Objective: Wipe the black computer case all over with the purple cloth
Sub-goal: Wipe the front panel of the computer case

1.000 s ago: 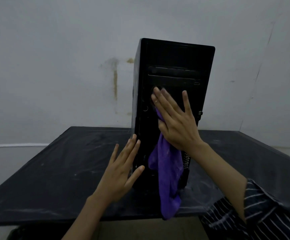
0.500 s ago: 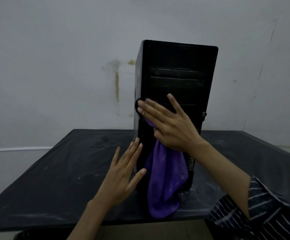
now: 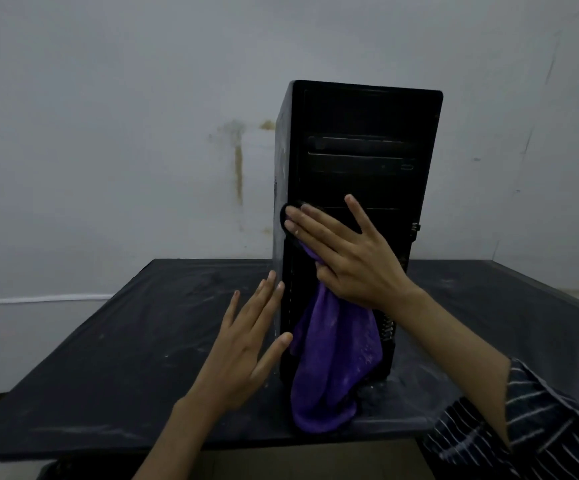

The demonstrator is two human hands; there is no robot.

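Observation:
The black computer case (image 3: 360,147) stands upright on the dark table, its front panel facing me. My right hand (image 3: 346,252) lies flat on the middle of that panel with straight, spread fingers, pressing the purple cloth (image 3: 333,362) against it. Most of the cloth hangs loose below my palm, down to the table's front edge. My left hand (image 3: 246,344) is open, its straight fingers resting against the case's lower left edge. The part of the cloth under my right palm is hidden.
The dusty black table (image 3: 114,358) runs left and right of the case, its front edge near me. A stained pale wall (image 3: 142,116) stands close behind. My striped sleeve (image 3: 523,427) shows at the lower right.
My right hand slid left and a little down across the front panel, fingertips now at the left edge. The hanging cloth swung and bunched wider. My left hand stayed put.

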